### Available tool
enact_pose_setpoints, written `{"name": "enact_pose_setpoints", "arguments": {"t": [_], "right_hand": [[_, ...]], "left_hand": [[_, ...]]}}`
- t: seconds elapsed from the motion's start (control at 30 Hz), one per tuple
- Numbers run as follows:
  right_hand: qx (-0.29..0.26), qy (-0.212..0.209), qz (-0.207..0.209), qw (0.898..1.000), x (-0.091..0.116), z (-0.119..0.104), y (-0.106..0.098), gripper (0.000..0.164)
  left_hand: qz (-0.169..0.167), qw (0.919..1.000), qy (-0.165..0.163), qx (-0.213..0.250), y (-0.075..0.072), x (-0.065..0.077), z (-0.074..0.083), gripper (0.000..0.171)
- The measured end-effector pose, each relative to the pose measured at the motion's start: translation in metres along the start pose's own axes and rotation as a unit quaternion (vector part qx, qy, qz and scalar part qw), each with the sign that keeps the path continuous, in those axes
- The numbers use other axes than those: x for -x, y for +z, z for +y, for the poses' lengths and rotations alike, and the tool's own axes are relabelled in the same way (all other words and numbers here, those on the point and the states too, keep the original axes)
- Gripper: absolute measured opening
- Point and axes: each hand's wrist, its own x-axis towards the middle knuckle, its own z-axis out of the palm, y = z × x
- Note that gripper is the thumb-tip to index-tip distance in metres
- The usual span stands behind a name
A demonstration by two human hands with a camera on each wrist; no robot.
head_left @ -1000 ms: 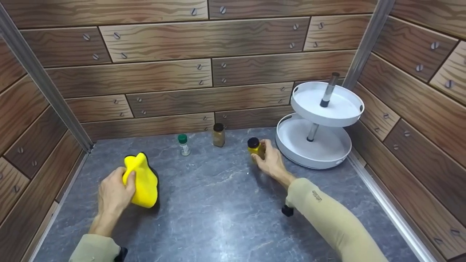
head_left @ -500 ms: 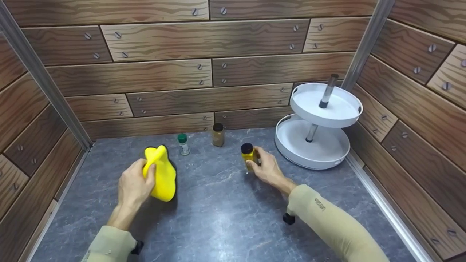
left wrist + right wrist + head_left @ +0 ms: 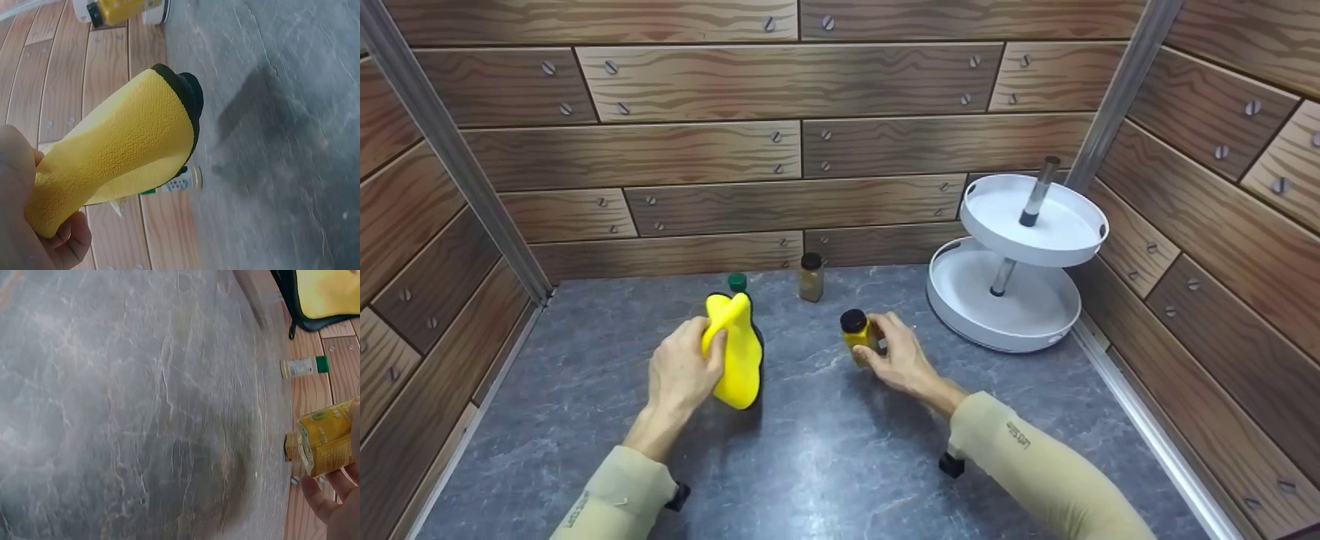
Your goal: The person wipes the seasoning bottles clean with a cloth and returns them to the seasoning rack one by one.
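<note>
My left hand (image 3: 684,365) grips a yellow cloth (image 3: 739,360) with a dark edge, bunched at its top and hanging down over the table. In the left wrist view the cloth (image 3: 118,140) spreads out from between thumb and fingers. My right hand (image 3: 904,356) holds a spice jar (image 3: 858,339) with a black cap and yellow contents, thumb on the near side. The right wrist view shows that jar's yellow label (image 3: 329,439) and its base lifted off the table. Behind the cloth stands a green-capped spice jar (image 3: 737,283), its lower part hidden in the head view.
A black-capped jar (image 3: 811,279) of brownish spice stands near the back wall. At the back right is a white two-tier round tray (image 3: 1003,330) with a central post. Wood-plank-patterned walls (image 3: 697,150) enclose the grey marbled table (image 3: 825,457) at the back and sides.
My left hand has carried the cloth to the right, in front of the green-capped jar. My right hand has brought the yellow jar left and nearer to me.
</note>
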Motion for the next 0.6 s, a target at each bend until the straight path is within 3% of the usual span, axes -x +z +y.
{"name": "enact_pose_setpoints", "arguments": {"t": [0.23,0.6], "right_hand": [[-0.003,-0.009,-0.036,0.999,0.007,-0.009,0.002,0.054],[0.004,-0.052,-0.063,0.997,0.012,-0.022,0.011,0.052]], "left_hand": [[-0.011,0.9999,0.01,-0.003,0.011,-0.004,0.016,0.025],[0.002,0.9985,0.047,-0.027,0.026,-0.006,0.037,0.023]]}}
